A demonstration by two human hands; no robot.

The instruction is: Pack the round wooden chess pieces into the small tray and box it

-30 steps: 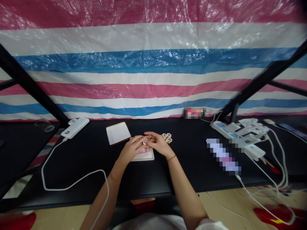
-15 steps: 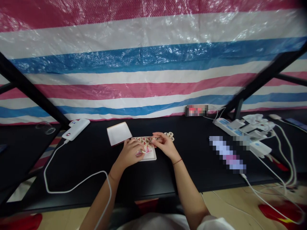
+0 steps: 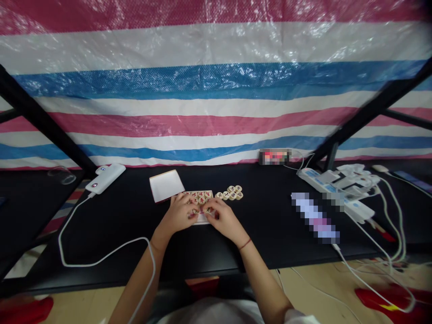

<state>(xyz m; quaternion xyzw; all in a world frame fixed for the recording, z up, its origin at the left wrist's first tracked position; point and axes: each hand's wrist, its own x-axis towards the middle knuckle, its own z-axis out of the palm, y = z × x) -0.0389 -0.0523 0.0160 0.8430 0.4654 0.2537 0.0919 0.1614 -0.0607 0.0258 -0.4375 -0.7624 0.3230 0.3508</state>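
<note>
A shallow white box (image 3: 202, 219) on the black table holds rows of round Chinese chess pieces (image 3: 201, 195) with red characters. My left hand (image 3: 180, 213) is over the box's left side, its fingers closed round a round piece. At the box's right side my right hand (image 3: 224, 218) pinches another piece between thumb and fingers. Both hands nearly meet over the lower part of the box. Several loose pieces with dark characters (image 3: 232, 195) lie on the table to the right of the box.
Left of the box lies its open lid (image 3: 166, 185). A white power bank (image 3: 106, 178) with a cable is at the left. On the right are a blurred phone (image 3: 315, 218), a power strip (image 3: 317, 180) with plugs, and cables. A striped sheet (image 3: 202, 121) hangs behind.
My right hand has moved left and toward me, from the box's upper right corner to its lower part. The loose pieces on the right are now uncovered.
</note>
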